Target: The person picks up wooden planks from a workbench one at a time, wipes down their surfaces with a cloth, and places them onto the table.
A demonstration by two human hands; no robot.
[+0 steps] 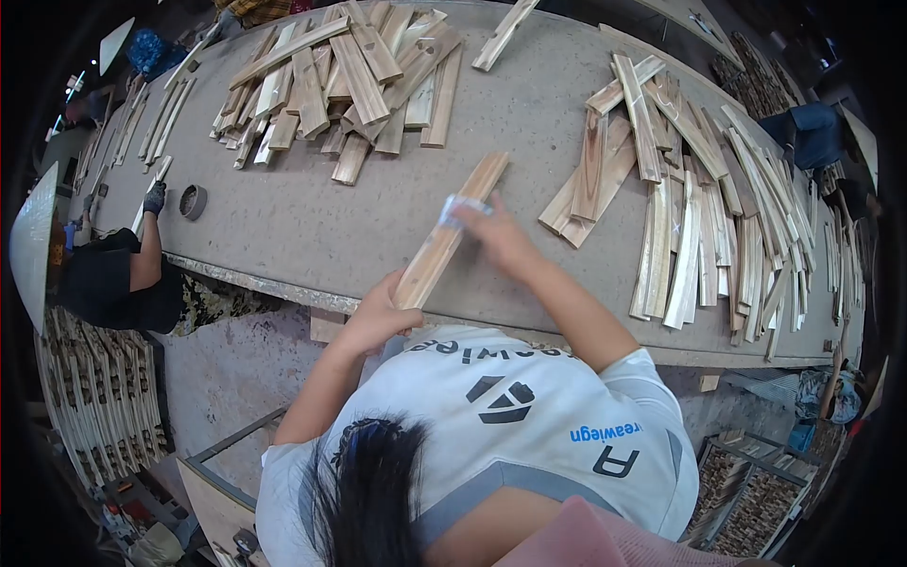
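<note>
My left hand [380, 310] is closed around the near end of a wooden board [433, 261], close to the table's front edge. The board slants away from me to the upper right over the table. In my right hand [501, 238] is a small white pad [459, 210], pressed to the board's upper face past its middle. Motion smears the pad, so its exact kind is unclear. Beyond the board lies a large heap of loose wooden boards [364, 80].
The grey table [312, 222] also bears a second board pile [675, 213] at right and a round ring-like container [192, 201] at left. A gloved co-worker [118, 274] handles a strip at far left. Stacked wood strips [99, 397] stand below.
</note>
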